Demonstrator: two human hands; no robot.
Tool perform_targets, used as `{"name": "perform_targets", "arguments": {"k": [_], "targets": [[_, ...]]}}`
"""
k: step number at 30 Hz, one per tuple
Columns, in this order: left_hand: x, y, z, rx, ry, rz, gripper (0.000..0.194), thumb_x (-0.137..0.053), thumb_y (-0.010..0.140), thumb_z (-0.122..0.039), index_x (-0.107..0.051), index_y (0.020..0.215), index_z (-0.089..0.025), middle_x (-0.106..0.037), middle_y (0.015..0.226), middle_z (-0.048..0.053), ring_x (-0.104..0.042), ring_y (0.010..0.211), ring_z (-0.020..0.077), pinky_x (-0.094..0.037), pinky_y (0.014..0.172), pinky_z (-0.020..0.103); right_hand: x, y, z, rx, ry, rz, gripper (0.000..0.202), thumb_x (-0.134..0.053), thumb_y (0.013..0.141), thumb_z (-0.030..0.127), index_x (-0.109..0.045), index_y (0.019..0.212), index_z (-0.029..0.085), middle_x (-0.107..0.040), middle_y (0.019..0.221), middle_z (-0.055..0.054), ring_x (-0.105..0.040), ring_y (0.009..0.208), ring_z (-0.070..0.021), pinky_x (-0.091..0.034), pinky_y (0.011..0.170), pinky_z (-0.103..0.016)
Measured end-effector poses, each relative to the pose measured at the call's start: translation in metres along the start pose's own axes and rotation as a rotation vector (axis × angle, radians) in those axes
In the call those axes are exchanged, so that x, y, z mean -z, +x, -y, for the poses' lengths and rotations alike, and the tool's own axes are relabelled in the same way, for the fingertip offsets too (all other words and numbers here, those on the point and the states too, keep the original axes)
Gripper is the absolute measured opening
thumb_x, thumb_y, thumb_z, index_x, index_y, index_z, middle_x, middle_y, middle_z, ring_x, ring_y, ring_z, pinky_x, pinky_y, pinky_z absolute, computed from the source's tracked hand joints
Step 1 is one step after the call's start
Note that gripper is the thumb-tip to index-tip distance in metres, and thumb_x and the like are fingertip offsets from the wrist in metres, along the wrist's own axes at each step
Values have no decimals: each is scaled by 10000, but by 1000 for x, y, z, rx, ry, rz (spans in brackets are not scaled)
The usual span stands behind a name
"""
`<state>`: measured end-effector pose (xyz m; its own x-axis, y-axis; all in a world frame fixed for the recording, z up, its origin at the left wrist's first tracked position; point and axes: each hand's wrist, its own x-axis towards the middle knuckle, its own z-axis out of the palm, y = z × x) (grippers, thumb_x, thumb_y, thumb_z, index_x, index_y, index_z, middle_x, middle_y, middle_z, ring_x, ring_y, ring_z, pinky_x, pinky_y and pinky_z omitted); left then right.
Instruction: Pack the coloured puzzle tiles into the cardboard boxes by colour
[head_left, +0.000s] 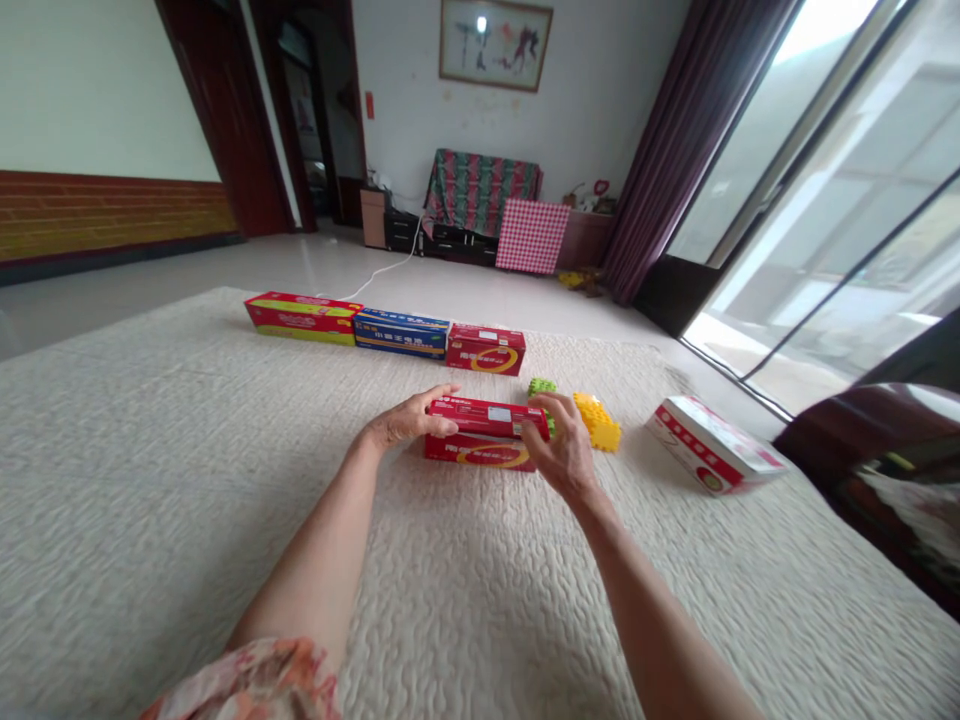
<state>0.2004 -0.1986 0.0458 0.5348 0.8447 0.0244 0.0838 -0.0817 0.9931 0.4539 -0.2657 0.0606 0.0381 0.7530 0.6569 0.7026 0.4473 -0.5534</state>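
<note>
A red box with a yellow ring design (480,452) is on the cream quilted cover, between my two hands. My left hand (412,418) grips its left end, thumb at the front and fingers over the back. At its right end my right hand (561,445) has curved fingers over the top edge. Behind it stand three boxes end to end: a red and lime one (304,318), a blue one (401,333) and a smaller red one (486,352). Green blocks (541,386), partly hidden, and yellow blocks (598,424) lie beside my right hand.
A white and red box (716,445) lies at the right, near a dark, glossy piece of furniture (885,440). The quilted cover (187,450) spreads under everything. Across the room are a cloth-draped cabinet (480,190) and a white cable (386,268).
</note>
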Motion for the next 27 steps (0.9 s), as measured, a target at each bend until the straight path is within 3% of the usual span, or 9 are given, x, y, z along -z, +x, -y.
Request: {"name": "perform_targets", "arguments": {"k": [3, 6, 10, 15, 19, 23, 27], "targets": [[2, 1, 4, -21, -15, 31, 899, -725, 672, -324, -326, 1469, -205, -536, 1375, 113, -568, 1177, 289, -459, 982, 398, 9, 7, -17, -215, 190, 171, 355, -551, 731, 318, -622, 1061, 208, -553, 1274, -92, -504, 1192, -262, -413, 1001, -442], [2, 0, 3, -32, -8, 38, 892, -712, 689, -325, -309, 1476, -207, -423, 1474, 119, -490, 1269, 304, -403, 1047, 413, 13, 5, -20, -402, 343, 371, 477, -537, 743, 375, -574, 1190, 211, -563, 1277, -85, -522, 1173, -261, -425, 1000, -426], [-1, -1, -1, -25, 17, 35, 925, -717, 682, -346, -287, 1486, -188, -393, 1496, 136, -455, 1301, 321, -351, 1091, 438, 16, 0, -18, -500, 469, 468, 615, -551, 728, 367, -487, 1322, 221, -598, 1231, -73, -544, 1138, -263, -430, 1011, -429], [-2, 0, -3, -21, 53, 18, 950, -725, 663, -366, -286, 1490, -205, -316, 1546, 123, -411, 1339, 330, -313, 1120, 441, 21, 3, -26, -500, 497, 552, 692, -583, 720, 337, -428, 1390, 258, -558, 1310, -70, -528, 1183, -269, -417, 1039, -443], [-2, 0, -2, -22, 90, 11, 971, -719, 658, -382, -266, 1500, -216, -295, 1558, 117, -372, 1366, 340, -282, 1136, 454, 23, 14, -34, -452, 440, 672, 742, -593, 703, 303, -396, 1417, 251, -559, 1272, -82, -574, 1105, -246, -482, 960, -391], [0, 2, 2, -27, 102, 19, 1011, -726, 665, -377, -209, 1517, -210, -253, 1572, 133, -347, 1383, 321, -233, 1156, 443, 22, 30, -30, -301, 151, 695, 659, -602, 684, 262, -498, 1334, 229, -566, 1189, -104, -600, 970, -226, -531, 808, -346], [1, 3, 6, -18, 72, 23, 1039, -726, 683, -372, -144, 1530, -223, -215, 1580, 147, -354, 1379, 318, -229, 1154, 457, 26, 40, -16, -113, -162, 715, 430, -602, 687, 246, -621, 1114, 203, -596, 1072, -98, -591, 908, -205, -509, 770, -323]]}}
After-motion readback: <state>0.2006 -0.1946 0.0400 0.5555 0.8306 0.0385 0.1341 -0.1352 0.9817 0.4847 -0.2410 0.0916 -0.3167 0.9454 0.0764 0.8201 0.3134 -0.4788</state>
